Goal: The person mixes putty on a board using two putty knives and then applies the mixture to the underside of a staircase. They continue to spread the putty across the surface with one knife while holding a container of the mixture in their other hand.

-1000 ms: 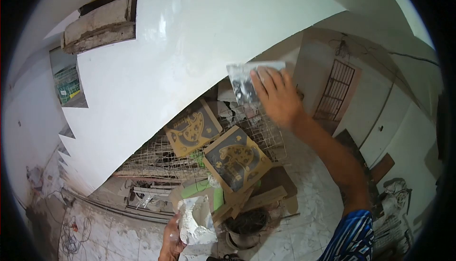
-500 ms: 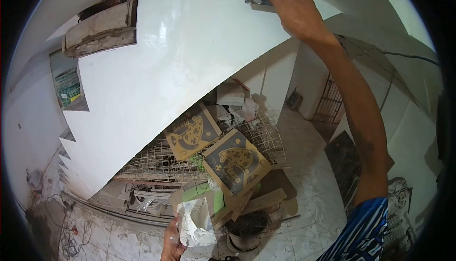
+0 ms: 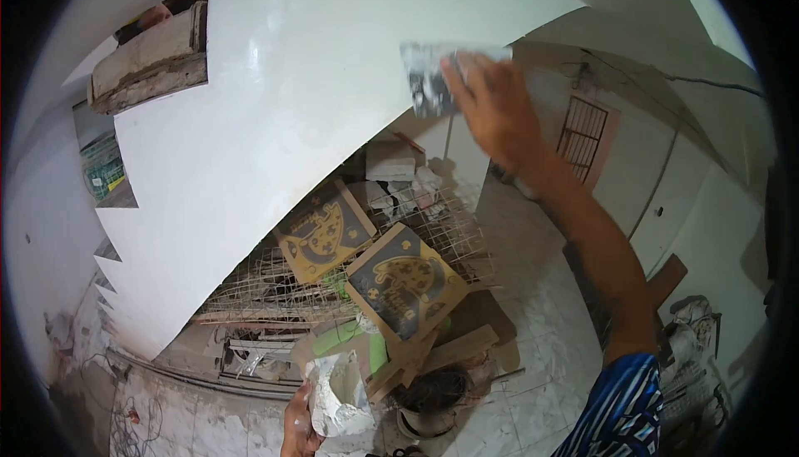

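Smoothing blade [image 3: 429, 78], smeared grey and white, is lying flat against the lower edge of the white staircase flank [image 3: 291, 124], high up and right of the middle of the view. The right hand [image 3: 499, 111] is pressing it there with the arm stretched overhead. Its grip is spread, the fingers laid flat across the back of the blade, and I cannot see the thumb. The picture is blurring just around that hand.

Low down, the left hand [image 3: 295, 428] is clasping a putty-caked plate [image 3: 337, 394] from below, its grip closed around the bottom edge, with a thick white lump sitting on top.

Under the stairs, printed cartons [image 3: 404, 282] are leaning on a stack of wire mesh [image 3: 275, 286], with timber offcuts and a dark bucket [image 3: 429, 403] just beside them on the tiled floor [image 3: 533, 357].

As I see it, the trouble lies in that flat-fingered hold: with so little wrapping the blade, a snag on the stair edge could twist it loose and drop it onto the cartons. Wet filler could also be sliding off the tilted plate while the eyes are looking upward. The clutter so close to the feet could be tripping anyone stepping back.
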Demonstrator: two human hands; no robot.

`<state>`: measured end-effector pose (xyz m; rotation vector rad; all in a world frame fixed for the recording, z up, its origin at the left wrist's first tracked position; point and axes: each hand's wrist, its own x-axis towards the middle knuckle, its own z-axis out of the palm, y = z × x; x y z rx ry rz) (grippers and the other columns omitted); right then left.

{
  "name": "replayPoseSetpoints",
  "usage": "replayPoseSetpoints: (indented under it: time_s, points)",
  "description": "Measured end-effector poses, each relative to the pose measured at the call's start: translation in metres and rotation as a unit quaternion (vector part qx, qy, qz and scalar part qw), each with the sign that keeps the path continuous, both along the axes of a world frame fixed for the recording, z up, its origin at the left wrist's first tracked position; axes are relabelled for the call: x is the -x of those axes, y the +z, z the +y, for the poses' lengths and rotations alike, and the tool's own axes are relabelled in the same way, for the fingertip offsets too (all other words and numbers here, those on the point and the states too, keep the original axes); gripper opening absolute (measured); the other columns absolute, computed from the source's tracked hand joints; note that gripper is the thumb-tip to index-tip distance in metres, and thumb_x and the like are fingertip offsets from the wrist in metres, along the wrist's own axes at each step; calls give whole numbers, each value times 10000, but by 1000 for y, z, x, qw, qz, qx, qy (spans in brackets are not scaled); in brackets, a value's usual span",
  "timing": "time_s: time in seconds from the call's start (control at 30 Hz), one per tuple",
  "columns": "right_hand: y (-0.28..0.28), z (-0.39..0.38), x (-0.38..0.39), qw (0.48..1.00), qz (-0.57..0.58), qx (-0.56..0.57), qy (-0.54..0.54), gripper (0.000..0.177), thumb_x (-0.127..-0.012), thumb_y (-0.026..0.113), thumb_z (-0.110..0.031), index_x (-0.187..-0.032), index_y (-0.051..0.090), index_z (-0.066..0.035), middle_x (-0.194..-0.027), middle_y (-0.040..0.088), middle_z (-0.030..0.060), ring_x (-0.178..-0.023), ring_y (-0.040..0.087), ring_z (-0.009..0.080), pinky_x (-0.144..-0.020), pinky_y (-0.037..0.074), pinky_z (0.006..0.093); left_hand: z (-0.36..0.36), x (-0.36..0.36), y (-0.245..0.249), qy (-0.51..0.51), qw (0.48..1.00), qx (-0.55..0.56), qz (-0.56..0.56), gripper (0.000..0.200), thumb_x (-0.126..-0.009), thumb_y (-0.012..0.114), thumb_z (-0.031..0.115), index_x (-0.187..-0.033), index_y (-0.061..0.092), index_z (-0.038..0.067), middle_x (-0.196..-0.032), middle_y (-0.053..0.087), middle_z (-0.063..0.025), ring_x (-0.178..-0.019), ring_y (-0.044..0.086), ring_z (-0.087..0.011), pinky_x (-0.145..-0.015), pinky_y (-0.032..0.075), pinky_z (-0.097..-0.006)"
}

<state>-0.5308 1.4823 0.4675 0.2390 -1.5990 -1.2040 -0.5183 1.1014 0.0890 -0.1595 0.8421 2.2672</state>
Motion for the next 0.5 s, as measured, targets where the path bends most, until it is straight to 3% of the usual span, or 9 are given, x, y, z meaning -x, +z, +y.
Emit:
replayPoseSetpoints:
  time_s: [0.17, 0.23, 0.33, 0.5]
  points:
    - [-22, 7, -28, 996, -69, 32, 37, 475, -866, 613, -106, -1330, 586, -10, -1236, 578, 139, -1161, 544, 285, -966, 439, 469, 5, -1, 1, -1, 1000, -9, 24, 554, -1022, 445, 347, -1443, 420, -11, -1329, 601, -198, -1113, 671, -329, -919, 592, -453]
    - [3, 10, -39, 997, -41, 50, 50, 479, -864, 612, -87, -1336, 579, -8, -1231, 588, 150, -1172, 545, 289, -979, 438, 470, 8, -1, 4, -1, 1000, -2, 17, 552, -1027, 435, 343, -1448, 411, -12, -1339, 592, -203, -1128, 662, -333, -930, 586, -459]
    - [59, 24, -44, 995, 57, 61, -52, 498, -863, 604, -56, -1356, 559, -11, -1231, 597, 172, -1187, 548, 294, -987, 438, 470, 11, 0, 7, -4, 1000, 24, 18, 553, -1030, 426, 344, -1452, 402, -13, -1346, 585, -205, -1146, 652, -336, -945, 577, -467]
    - [115, 66, -43, 995, 91, 6, -51, 530, -871, 570, -15, -1399, 521, -26, -1289, 584, 188, -1224, 539, 315, -1008, 427, 478, 11, -1, -3, -3, 1000, 22, 14, 564, -1026, 429, 358, -1450, 401, -13, -1345, 586, -200, -1147, 651, -333, -942, 575, -474]
